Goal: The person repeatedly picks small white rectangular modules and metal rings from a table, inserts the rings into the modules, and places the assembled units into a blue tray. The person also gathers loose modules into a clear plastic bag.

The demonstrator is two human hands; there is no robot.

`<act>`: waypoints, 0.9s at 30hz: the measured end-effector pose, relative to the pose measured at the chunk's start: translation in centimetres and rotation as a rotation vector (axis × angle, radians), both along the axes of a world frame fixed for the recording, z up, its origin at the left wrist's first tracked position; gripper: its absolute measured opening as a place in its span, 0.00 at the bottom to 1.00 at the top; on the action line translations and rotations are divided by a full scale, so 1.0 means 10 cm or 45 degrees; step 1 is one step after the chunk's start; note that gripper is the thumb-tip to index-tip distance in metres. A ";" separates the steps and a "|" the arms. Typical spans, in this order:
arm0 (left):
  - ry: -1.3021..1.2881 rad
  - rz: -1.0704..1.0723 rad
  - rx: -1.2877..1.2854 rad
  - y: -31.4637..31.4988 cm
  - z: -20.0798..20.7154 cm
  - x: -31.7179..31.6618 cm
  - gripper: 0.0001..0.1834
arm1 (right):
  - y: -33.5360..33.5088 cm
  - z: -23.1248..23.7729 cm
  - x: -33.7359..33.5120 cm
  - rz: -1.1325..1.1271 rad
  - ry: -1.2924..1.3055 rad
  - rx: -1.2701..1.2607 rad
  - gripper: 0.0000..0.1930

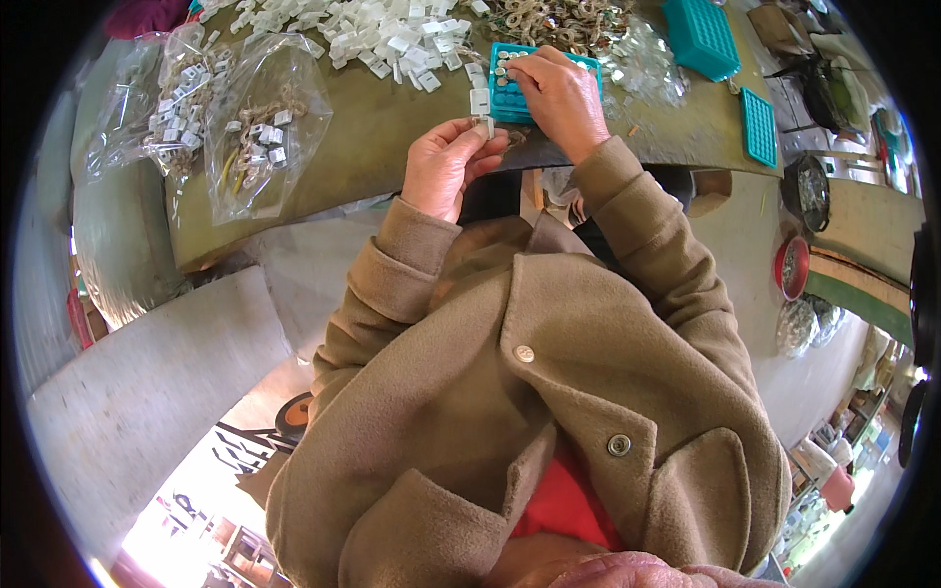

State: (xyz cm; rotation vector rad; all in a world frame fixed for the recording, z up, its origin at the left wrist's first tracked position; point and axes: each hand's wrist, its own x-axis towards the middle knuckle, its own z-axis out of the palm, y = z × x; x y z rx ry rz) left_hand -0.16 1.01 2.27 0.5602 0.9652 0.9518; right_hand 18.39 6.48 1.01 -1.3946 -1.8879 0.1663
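Observation:
My left hand (446, 165) is closed, thumb against fingers, on a small white plastic piece (487, 124) at the table's near edge. Just beyond it lies another white plastic piece (479, 101), beside a teal gridded tray (512, 115). Small round white-topped parts (503, 64) fill some of the tray's cells. Over that tray reaches my right hand (564, 98), fingers bent together and pointing down into the cells. Whatever its fingertips hold is hidden or too small to name.
White plastic pieces (377, 34) lie heaped at the back, near coiled tan wires (559, 22) and clear flat pieces (642, 69). Clear bags (279, 176) with wired white pieces lie left. A deep teal tray (701, 44) and a flat teal one (758, 127) stand right.

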 end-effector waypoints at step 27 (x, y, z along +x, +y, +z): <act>-0.053 -0.066 -0.051 0.15 0.05 -0.14 0.14 | -0.04 0.06 0.00 0.187 -0.147 -0.161 0.06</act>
